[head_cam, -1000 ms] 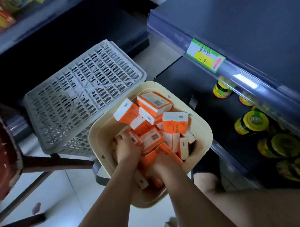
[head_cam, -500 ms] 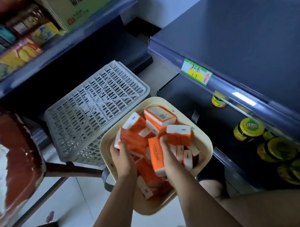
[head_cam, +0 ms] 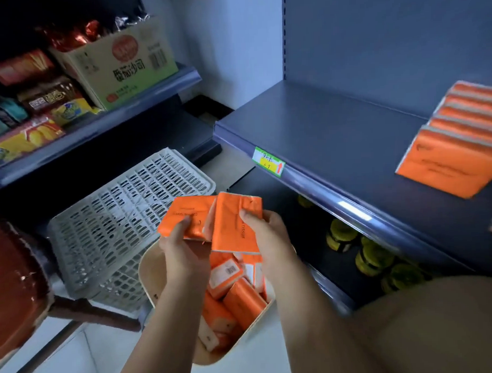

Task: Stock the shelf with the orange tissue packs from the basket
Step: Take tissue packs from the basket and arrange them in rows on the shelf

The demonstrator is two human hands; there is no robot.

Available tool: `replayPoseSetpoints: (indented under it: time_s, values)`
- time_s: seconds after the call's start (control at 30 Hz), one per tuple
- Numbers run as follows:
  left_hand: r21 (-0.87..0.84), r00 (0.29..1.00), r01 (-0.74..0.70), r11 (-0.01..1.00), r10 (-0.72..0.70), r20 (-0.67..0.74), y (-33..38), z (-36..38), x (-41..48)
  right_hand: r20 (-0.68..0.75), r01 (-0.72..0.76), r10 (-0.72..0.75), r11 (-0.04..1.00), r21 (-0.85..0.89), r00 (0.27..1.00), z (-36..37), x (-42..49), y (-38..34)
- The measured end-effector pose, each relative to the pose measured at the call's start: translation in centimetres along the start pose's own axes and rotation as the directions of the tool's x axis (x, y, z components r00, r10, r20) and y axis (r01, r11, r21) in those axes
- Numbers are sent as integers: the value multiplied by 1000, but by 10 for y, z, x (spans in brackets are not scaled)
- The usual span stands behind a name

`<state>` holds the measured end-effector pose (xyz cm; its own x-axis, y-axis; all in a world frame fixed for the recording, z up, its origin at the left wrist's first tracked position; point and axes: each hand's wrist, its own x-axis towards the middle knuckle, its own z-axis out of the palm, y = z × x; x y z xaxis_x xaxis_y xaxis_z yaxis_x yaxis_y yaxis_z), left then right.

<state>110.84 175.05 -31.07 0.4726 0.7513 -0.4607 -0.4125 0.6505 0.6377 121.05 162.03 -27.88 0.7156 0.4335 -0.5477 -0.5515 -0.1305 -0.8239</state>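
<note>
Over a cream basket (head_cam: 146, 276) of orange tissue packs (head_cam: 243, 303), the left hand (head_cam: 183, 250) pinches one lifted pack (head_cam: 184, 213) and the right hand (head_cam: 264, 230) pinches a second pack (head_cam: 235, 223), mid-carry; next, I judge, both need standing beside the orange row (head_cam: 455, 140) on the blue shelf (head_cam: 335, 133) beyond.

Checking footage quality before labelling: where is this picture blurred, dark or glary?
Head view: the held packs are fairly sharp; the stocked row of packs smears with motion blur toward the right edge; the jars below sit in deep shadow; a glare streak marks the shelf rail.
</note>
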Motion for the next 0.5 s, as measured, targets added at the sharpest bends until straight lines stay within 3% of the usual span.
replayPoseSetpoints:
  time_s: [0.2, 0.37, 0.5]
  values:
    - [163, 963, -136, 977, 91, 255, 10, 56, -54, -288, 306, -256, 941, 144, 923, -33, -27, -49]
    - [354, 883, -309, 883, 127, 452, 21, 96, -88, -399, 435, -347, 886, 157, 849, -69, -69, -87]
    - [429, 803, -432, 794, 122, 583, 23, 125, -111, -404, 548, -511, 836, -29, 759, -112, -106, -105]
